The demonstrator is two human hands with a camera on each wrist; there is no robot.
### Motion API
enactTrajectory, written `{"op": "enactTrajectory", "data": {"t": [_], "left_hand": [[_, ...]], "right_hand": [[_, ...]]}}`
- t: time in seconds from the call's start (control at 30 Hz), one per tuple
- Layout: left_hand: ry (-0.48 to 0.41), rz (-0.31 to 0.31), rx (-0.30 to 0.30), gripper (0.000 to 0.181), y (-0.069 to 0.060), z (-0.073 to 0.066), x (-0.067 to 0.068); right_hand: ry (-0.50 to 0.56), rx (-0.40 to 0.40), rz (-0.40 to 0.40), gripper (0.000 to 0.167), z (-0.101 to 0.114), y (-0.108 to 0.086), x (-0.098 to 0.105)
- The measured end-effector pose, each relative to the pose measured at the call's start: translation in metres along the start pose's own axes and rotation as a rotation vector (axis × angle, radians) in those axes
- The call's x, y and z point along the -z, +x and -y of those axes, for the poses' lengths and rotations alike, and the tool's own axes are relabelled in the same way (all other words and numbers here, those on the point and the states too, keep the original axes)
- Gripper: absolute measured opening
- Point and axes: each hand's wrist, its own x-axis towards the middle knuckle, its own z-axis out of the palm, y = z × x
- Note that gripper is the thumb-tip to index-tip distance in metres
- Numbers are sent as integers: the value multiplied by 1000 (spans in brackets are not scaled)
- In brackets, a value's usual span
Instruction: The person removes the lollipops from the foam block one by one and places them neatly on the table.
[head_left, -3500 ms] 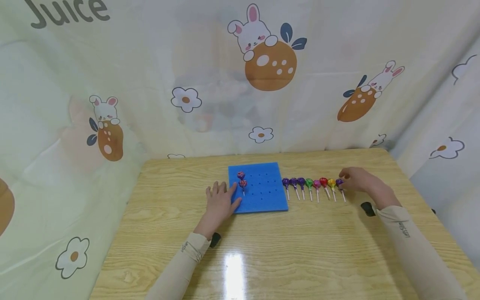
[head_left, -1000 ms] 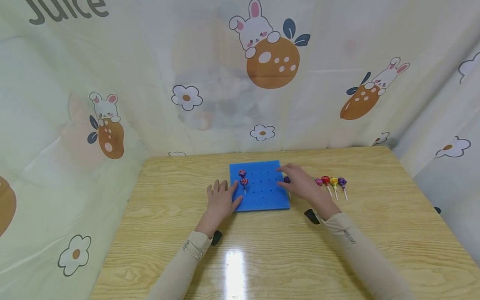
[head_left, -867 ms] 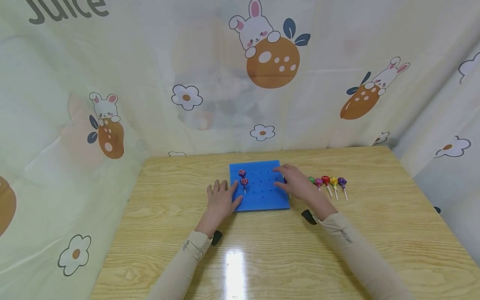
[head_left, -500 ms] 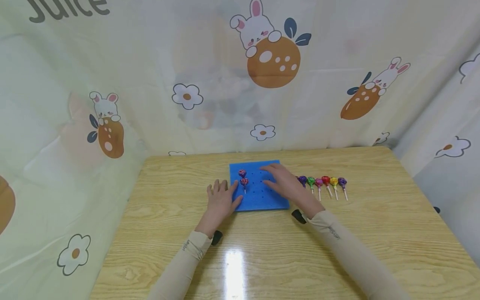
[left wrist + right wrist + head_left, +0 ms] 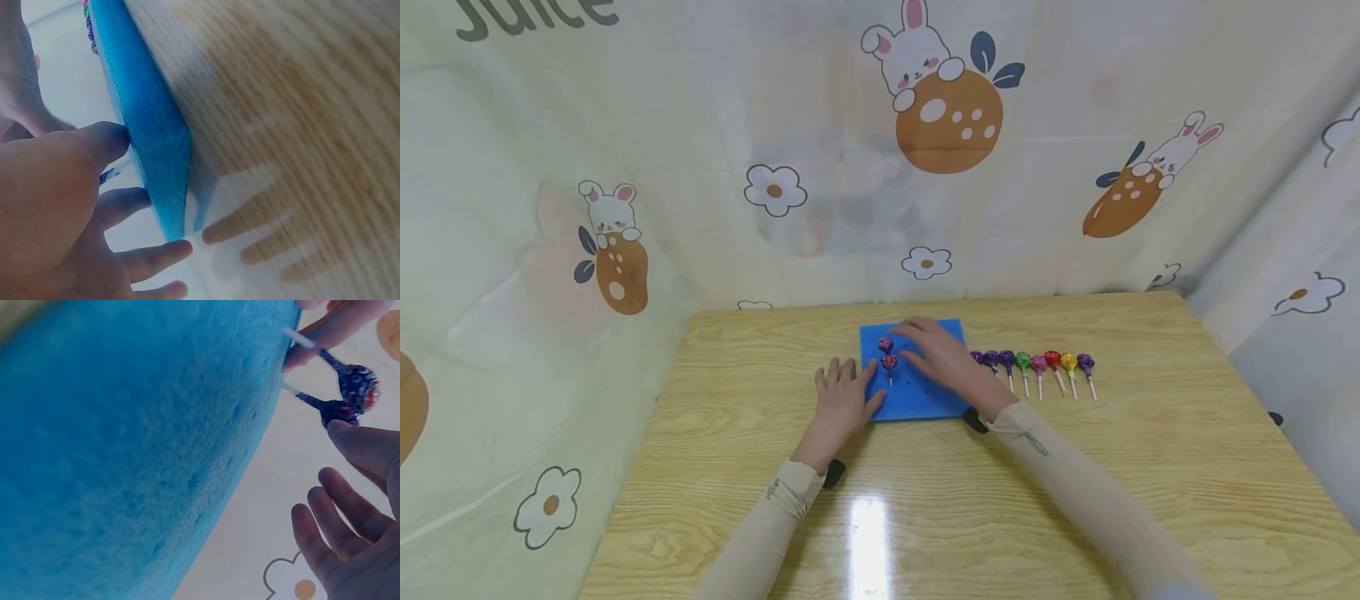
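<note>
My left hand (image 5: 841, 404) lies at the left side of a blue foam board (image 5: 917, 406), its spread fingers touching the board's edge. Two lollipops, a back one (image 5: 886, 343) and a front one (image 5: 889, 362), stand with their sticks in the board near that hand. Over the board reaches my right hand (image 5: 946, 358), thumb and index parted just right of these lollipops and nothing held between them. In the right wrist view the thumb (image 5: 362, 447) overlaps one purple-wrapped lollipop (image 5: 339, 414); whether it touches is unclear. The right hand hides much of the board's holes.
Several wrapped lollipops form a row on the wooden table (image 5: 1045, 467) right of the board, among them a green one (image 5: 1023, 360), a red one (image 5: 1053, 359) and a yellow one (image 5: 1069, 362). A printed curtain (image 5: 820, 250) hangs behind the table.
My right hand has travelled left from the far end of the lollipop row, across the board, to beside the two standing lollipops. The left hand and the lollipops have stayed put.
</note>
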Motion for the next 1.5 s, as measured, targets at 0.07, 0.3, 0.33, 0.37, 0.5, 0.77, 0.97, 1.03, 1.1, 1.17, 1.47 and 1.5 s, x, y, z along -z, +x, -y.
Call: {"op": "enactTrajectory", "data": {"t": [0.07, 0.3, 0.33, 0.37, 0.5, 0.77, 0.97, 1.03, 1.1, 1.17, 1.47, 1.5], "left_hand": [[11, 4, 0, 58, 1, 0, 0], [16, 12, -2, 59, 1, 0, 0], [17, 9, -3, 59, 2, 0, 0], [18, 5, -4, 59, 2, 0, 0], [19, -1, -7, 59, 2, 0, 0], [23, 10, -3, 59, 2, 1, 0], [31, 16, -3, 59, 2, 0, 0], [31, 16, -3, 59, 2, 0, 0], [28, 16, -2, 58, 2, 0, -1], [25, 14, -2, 58, 2, 0, -1], [2, 17, 6, 59, 1, 1, -1], [1, 16, 6, 59, 1, 1, 0]], "right_hand": [[-14, 33, 9, 41, -1, 4, -2], [-15, 71, 51, 40, -2, 11, -4], [-14, 74, 49, 39, -2, 11, -4], [-11, 75, 48, 39, -2, 11, -5], [-13, 80, 42, 38, -2, 12, -6], [-22, 103, 1, 30, -2, 15, -6], [2, 77, -13, 31, 1, 16, 7], [18, 69, -1, 32, 1, 17, 13], [35, 56, 24, 32, -1, 18, 18], [46, 37, 64, 32, -3, 18, 22], [106, -41, 301, 32, -19, 15, 38], [111, -46, 319, 32, -21, 14, 38]]}}
